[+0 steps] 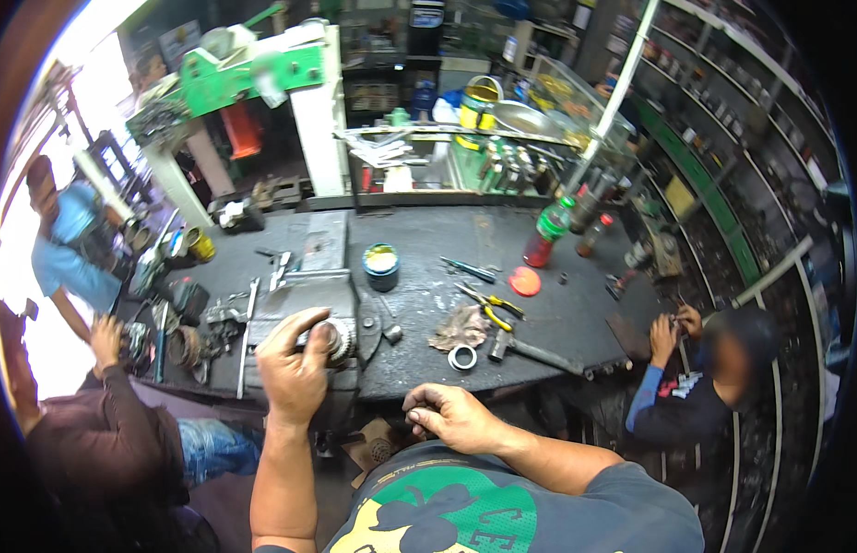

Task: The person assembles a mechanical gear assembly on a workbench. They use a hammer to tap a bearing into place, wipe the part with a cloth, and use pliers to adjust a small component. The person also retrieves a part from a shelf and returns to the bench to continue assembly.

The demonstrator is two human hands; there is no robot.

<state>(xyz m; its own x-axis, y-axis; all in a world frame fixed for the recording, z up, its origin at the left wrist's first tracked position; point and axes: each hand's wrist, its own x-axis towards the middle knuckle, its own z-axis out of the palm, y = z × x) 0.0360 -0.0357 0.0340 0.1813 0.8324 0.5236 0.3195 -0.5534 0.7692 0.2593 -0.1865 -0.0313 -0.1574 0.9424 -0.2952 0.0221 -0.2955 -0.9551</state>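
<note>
My left hand [295, 367] is closed on a toothed round metal part [341, 341] at the bench vise [308, 297]. Its thumb and fingers reach around the part's top; whether the jaws clamp it is hidden. In front of my body, off the bench's near edge, my right hand [458, 419] is curled with thumb and fingers together. Anything inside that pinch is too small or hidden to make out. Right of the vise lie a metal ring [462, 358], a crumpled rag [461, 329], pliers with yellow-black handles [491, 304] and a hammer [539, 354].
A blue-rimmed tin [381, 265] stands behind the vise. Farther right are a green-capped bottle of red liquid [544, 235] and a red lid [524, 282]. A long metal rod [248, 336] lies left. People work at both sides, one with hands [668, 334] at the right end.
</note>
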